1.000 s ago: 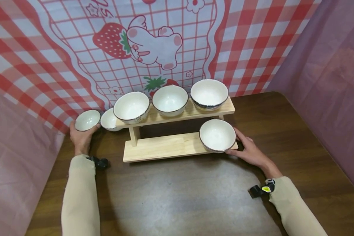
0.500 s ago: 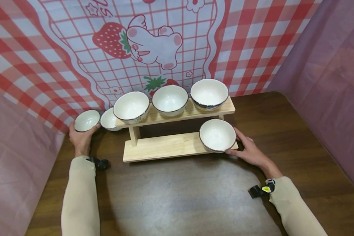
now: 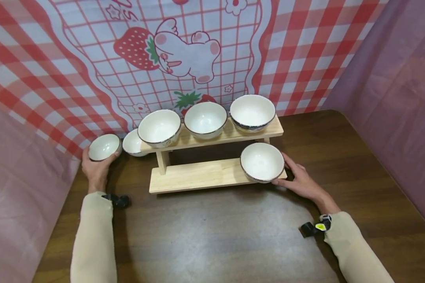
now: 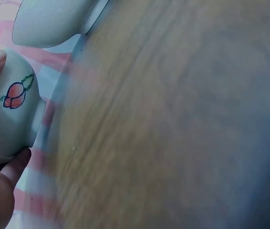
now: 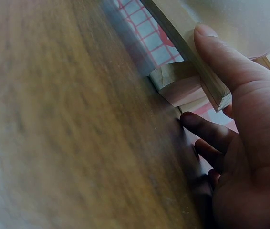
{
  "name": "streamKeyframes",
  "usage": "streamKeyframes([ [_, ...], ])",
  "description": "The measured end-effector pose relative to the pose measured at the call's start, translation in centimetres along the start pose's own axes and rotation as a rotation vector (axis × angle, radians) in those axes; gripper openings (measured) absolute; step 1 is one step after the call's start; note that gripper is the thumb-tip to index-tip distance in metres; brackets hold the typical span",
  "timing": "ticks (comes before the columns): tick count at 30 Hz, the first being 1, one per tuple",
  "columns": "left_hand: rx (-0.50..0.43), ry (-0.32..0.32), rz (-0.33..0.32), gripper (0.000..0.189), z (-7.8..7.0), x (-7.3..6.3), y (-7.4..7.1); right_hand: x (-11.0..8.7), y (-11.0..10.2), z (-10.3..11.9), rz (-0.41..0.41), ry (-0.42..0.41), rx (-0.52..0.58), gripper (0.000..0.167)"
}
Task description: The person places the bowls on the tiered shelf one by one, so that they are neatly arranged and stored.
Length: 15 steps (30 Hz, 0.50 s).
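Observation:
My left hand (image 3: 96, 171) grips a small white bowl (image 3: 104, 147) at the far left, its thumb along the near side. In the left wrist view this bowl (image 4: 11, 119) shows a red flower and a finger at its foot. Close beside it, a second small bowl (image 3: 132, 143) is partly hidden by the stand. My right hand (image 3: 301, 182) holds a larger white bowl (image 3: 262, 162) at the right end of the lower shelf (image 3: 198, 176). In the right wrist view its thumb (image 5: 225, 57) lies against the bowl and board edge; the other fingers reach below the board.
Three bowls, a left one (image 3: 159, 127), a middle one (image 3: 205, 120) and a right one (image 3: 252, 112), stand on the upper shelf (image 3: 216, 139) of the wooden stand. Behind hangs a checked strawberry cloth (image 3: 297, 51). The brown table (image 3: 205, 232) lies in front.
My left hand and its bowl have come slightly nearer to me, away from the cloth. The right hand and the other bowls keep their places; the view shifts slightly.

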<state>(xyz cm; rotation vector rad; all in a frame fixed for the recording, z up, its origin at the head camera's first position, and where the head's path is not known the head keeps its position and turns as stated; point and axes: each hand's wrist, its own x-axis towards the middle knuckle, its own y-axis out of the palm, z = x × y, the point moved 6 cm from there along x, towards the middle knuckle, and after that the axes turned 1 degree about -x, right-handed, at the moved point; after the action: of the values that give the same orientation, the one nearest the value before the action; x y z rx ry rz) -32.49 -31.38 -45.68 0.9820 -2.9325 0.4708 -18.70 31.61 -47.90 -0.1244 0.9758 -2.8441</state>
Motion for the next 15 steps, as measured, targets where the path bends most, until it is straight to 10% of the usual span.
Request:
streamKeyframes([
  [15,-0.105,0.042,0.060,0.094,-1.3,-1.5,-1.5,0.2,0.1,-0.1,0.011,-0.002,0.007,0.095],
])
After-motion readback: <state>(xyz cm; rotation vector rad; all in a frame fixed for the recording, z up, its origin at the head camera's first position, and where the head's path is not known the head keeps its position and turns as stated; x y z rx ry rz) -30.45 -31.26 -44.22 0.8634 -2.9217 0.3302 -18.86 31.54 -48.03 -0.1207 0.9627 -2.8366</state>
